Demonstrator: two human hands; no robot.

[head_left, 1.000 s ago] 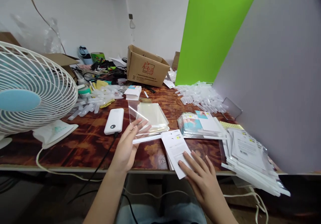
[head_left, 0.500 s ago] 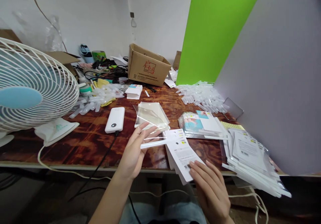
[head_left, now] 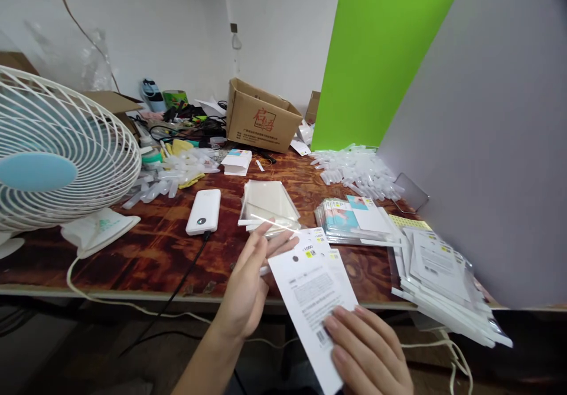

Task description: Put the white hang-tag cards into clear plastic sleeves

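My right hand [head_left: 370,353] is closed on a white printed card [head_left: 310,297] with a hang hole and barcode, lifted off the table edge and tilted toward me. My left hand [head_left: 250,280] pinches a clear plastic sleeve [head_left: 274,228] by its edge, just left of the card's top. A stack of clear sleeves [head_left: 269,201] lies on the wooden table [head_left: 146,253] behind the left hand. More white cards [head_left: 330,252] lie under the raised one.
A white fan [head_left: 57,153] stands at the left. A white power bank [head_left: 203,211] with a black cable lies near it. Printed packs [head_left: 349,218], bagged cards [head_left: 438,277], clear tubes [head_left: 358,170], a cardboard box [head_left: 261,117] and a green board [head_left: 381,52] fill the right and back.
My right hand picked one white card off the stack and raised it toward me. My left hand drew a clear sleeve from the stack toward the card.
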